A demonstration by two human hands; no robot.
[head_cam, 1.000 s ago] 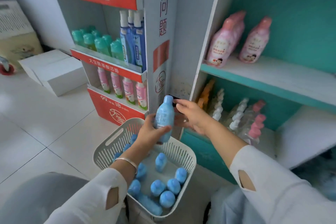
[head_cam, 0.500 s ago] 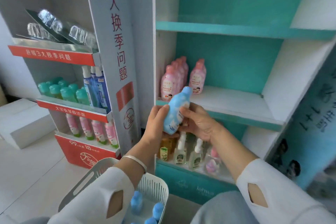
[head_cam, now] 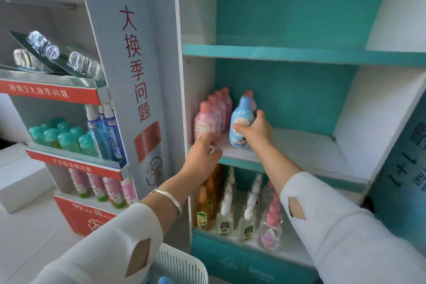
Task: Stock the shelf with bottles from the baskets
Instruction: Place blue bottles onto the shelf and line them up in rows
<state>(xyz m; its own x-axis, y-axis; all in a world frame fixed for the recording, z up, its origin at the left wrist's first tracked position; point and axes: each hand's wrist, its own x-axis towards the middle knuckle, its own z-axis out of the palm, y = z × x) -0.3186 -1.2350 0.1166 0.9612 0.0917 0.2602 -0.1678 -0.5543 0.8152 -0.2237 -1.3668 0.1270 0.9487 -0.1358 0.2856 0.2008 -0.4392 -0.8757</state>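
The right hand (head_cam: 258, 131) grips a light blue bottle (head_cam: 242, 120), thumb across its front label and fingers curled round the back. The bottle stands upright with its base at the white board of the middle shelf (head_cam: 299, 147), just right of a row of pink bottles (head_cam: 208, 120); another pink bottle shows behind it. The left hand (head_cam: 202, 157) hangs open, fingers relaxed and blurred, at the shelf's teal front edge below the pink row; a silver bracelet (head_cam: 170, 198) sits on that wrist.

The shelf unit has a teal back wall and white sides. The shelf below holds orange bottles (head_cam: 207, 198), clear pump bottles (head_cam: 227, 210) and a pink-capped clear bottle (head_cam: 272, 221). At the bottom edge, the rim of a white slotted basket (head_cam: 182, 265) shows with one blue cap (head_cam: 164, 280) inside.

To the left, a grey side panel (head_cam: 136, 76) with red characters belongs to a red-edged display stand carrying green-capped bottles (head_cam: 62, 138), blue tubes (head_cam: 103, 131) and small pink bottles (head_cam: 96, 187). A white box (head_cam: 18, 182) lies on the white tiled floor (head_cam: 27, 237) beside it.
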